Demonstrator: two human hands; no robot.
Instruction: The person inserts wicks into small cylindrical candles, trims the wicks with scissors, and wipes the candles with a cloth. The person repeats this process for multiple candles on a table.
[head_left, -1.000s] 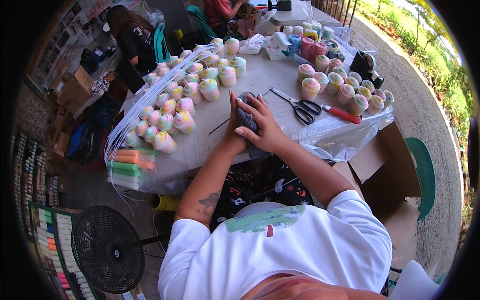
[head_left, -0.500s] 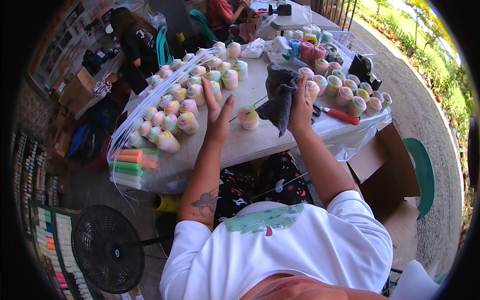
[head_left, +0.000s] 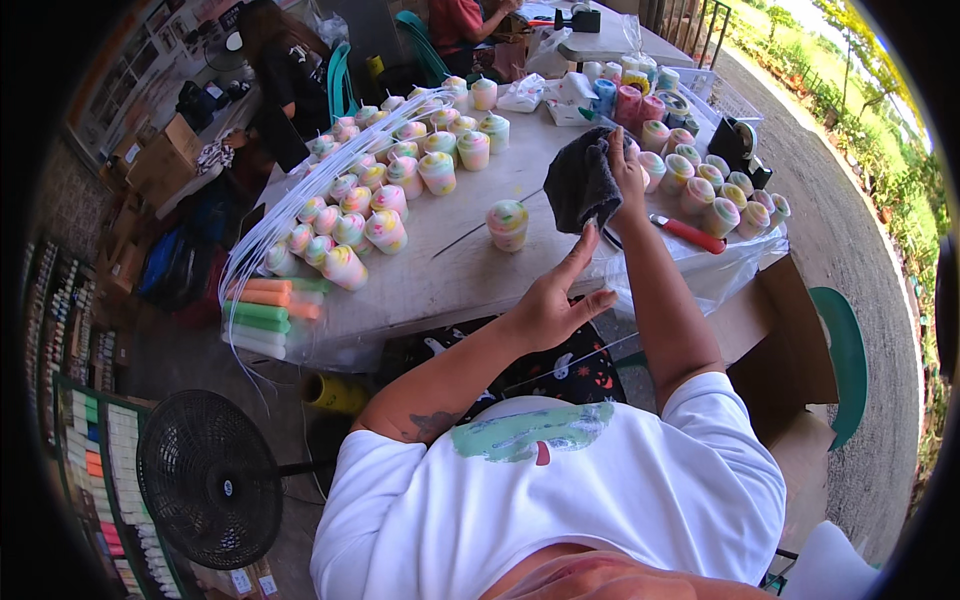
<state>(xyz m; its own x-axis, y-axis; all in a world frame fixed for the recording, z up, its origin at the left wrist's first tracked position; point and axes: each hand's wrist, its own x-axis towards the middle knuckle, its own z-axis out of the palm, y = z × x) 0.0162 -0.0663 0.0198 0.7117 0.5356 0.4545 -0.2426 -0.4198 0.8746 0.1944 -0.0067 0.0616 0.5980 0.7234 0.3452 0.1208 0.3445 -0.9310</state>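
The right hand is closed around one side of a dark grey cloth, holding it bunched and raised above the table, with the loose part hanging toward the left. The left hand is open and grips nothing, its fingers stretched out and its thumb spread apart; the fingertips reach the cloth's lower edge, though whether they touch it I cannot tell. Just left of the cloth, a single candle in swirled pastel colours stands upright on the tabletop, apart from the others. Beside the right forearm lies a red-handled tool, near a clear plastic sheet that hangs over the table edge. To the right of the cloth stands a cluster of similar candles, with a black tape dispenser behind them. On the left is a larger group of candles, with a bundle of long white strands draped along its far side. Orange sticks and green sticks lie at the table's left corner. Beyond the table's right end sits an open cardboard box, and a black fan stands on the lower left.
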